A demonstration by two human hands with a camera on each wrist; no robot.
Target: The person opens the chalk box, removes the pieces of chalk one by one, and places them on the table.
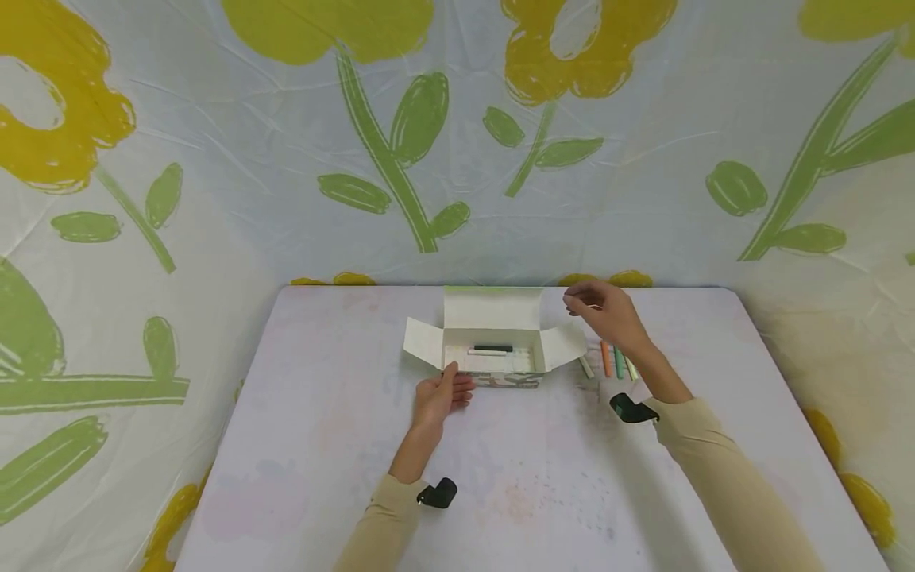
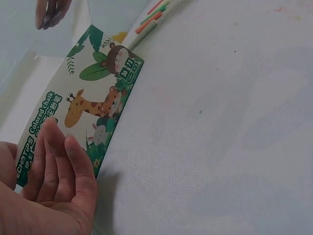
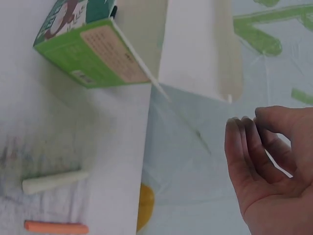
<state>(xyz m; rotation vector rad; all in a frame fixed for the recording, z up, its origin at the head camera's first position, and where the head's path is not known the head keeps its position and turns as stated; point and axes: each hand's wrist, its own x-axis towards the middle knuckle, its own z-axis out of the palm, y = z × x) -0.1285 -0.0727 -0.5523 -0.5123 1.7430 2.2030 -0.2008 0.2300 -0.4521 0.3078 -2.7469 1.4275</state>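
White card makes up the raised lid point(image 1: 492, 308) and splayed left flap point(image 1: 423, 344) and right flap point(image 1: 562, 345) of the chalk box point(image 1: 503, 380), which sits toward the far side of your desk point(image 1: 300, 445), its hollow facing up. Your left hand point(image 1: 437, 400) pinches the front wall near its left corner, thumb at the rim and fingers along the printed face, presumably so the light carton doesn't slide. Your right hand point(image 1: 609, 314) hangs above and beyond the right flap, fingers loosely curled, tips close together; nothing shows between them. Inside, a black chalk point(image 1: 493, 348) and a white chalk point(image 1: 488, 353) lie lengthwise, probably because the long floor suits them. Just right of the box, a pale chalk point(image 1: 586, 366), an orange chalk point(image 1: 606, 359) and a green chalk point(image 1: 618, 362) lie among the loose sticks, seemingly within your easy reach. They're slim and matt; the pale one tapers. The carton looks smooth, your desk finely woven and smudged.
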